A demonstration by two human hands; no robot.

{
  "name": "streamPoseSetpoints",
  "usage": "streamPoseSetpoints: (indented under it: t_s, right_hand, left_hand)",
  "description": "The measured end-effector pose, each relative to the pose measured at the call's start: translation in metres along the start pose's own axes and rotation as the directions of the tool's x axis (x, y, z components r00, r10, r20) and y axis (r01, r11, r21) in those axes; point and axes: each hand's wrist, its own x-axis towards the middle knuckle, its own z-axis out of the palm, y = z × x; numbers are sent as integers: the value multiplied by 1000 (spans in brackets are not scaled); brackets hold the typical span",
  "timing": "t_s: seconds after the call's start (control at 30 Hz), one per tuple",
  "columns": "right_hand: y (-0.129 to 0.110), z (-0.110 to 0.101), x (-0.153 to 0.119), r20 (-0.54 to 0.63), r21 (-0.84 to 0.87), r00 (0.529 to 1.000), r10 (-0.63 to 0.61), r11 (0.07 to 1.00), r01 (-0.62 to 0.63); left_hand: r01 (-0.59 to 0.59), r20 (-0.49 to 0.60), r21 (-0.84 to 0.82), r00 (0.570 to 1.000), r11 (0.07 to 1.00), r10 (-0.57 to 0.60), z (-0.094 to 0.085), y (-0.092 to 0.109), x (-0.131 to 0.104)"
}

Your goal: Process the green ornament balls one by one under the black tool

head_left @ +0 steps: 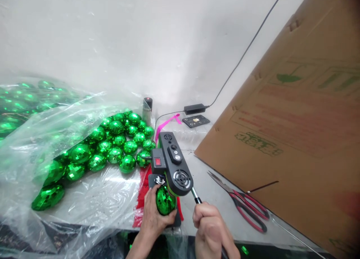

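My left hand (154,214) grips a shiny green faceted ball (165,201) between thumb and fingers, under the front end of a black device (174,163). The device has round grilles and a box with a red switch (157,161) on its left side. My right hand (212,229) is closed around a black-handled lever with a metal shaft (195,193), just right of the device. Red material (142,199) lies under the device's left side. Many similar green balls (114,155) are heaped to the left.
Clear plastic sheeting (109,187) spreads across the left. Red-handled scissors (247,206) lie at right beside a large cardboard box (281,120). Behind the device are a pink ribbon (168,123), a phone-like item (196,121), a black adapter (194,108) with its cable and a dark cylinder (147,104).
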Motion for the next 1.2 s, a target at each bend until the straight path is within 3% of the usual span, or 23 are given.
streamPoseSetpoints:
  t_s: [0.17, 0.53, 0.7, 0.93, 1.03, 1.13, 1.2]
  right_hand:
    - [1, 4, -3, -45, 54, 999, 19, 998, -16]
    - [3, 11, -2, -124, 30, 992, -6, 999, 10]
    - [-7, 18, 11, -163, 14, 986, -28, 999, 31]
    - [7, 19, -25, -144, -27, 988, -62, 998, 59]
    - [3, 19, -21, -216, 41, 976, 8, 999, 1]
    - [-13, 16, 4, -202, 95, 971, 128, 989, -111]
    - [-24, 14, 23, -187, 114, 962, 201, 977, -182]
  left_hand:
    - [-3, -102, 9, 995, 1000, 4, 9, 1, -1]
    - [-48, -126, 35, 991, 998, 52, 10, -1, -3]
    - [-121, -23, 96, 992, 988, 123, 4, -12, -2]
    - [-122, -48, 102, 991, 987, 128, 5, -16, -4]
    - [-101, -50, 87, 993, 991, 106, 7, -16, -4]
    - [-98, -1, 54, 995, 994, 98, 9, -16, -1]
    - [-62, -26, 22, 998, 998, 63, 10, -14, 0]
